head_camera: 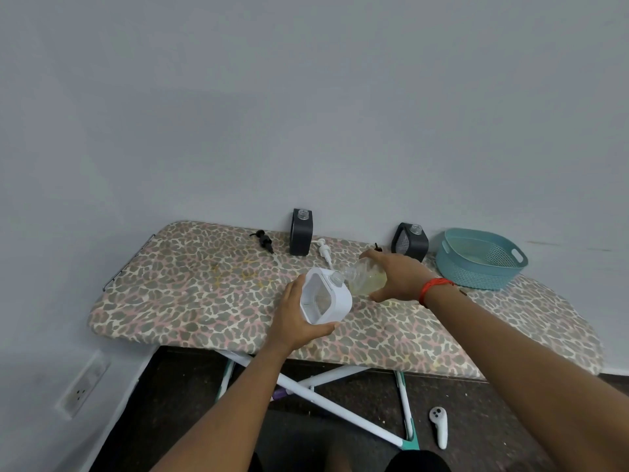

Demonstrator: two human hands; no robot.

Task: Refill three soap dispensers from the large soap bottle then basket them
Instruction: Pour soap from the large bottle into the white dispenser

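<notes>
We see a long ironing board with a leopard-print fabric cover [204, 294] set against a grey wall. Its far edge runs along the wall and its near edge faces us. The widest stretch of bare cover lies left of the hands, out to the board's rounded left end.

At the far right of the board, close to the wall, sits an oval teal plastic basket with perforated sides [476, 267], well apart from both hands.

Near the middle, the right hand [398, 275] wraps around a large clear soap bottle holding yellowish liquid [366, 277]. The bottle is tipped on its side, with its neck meeting the open neck of a white square-framed plastic dispenser [325, 301]. The left hand [296, 321] grips that dispenser from below and from its left side, holding it tilted towards us.

Two black square-framed dispensers stand upright along the far edge with open necks, one left of centre [300, 233] and one just beside the basket [410, 241].

A black pump head [263, 240] lies left of the first black dispenser. A white pump head [324, 249] lies just right of it, beyond the white dispenser.
</notes>
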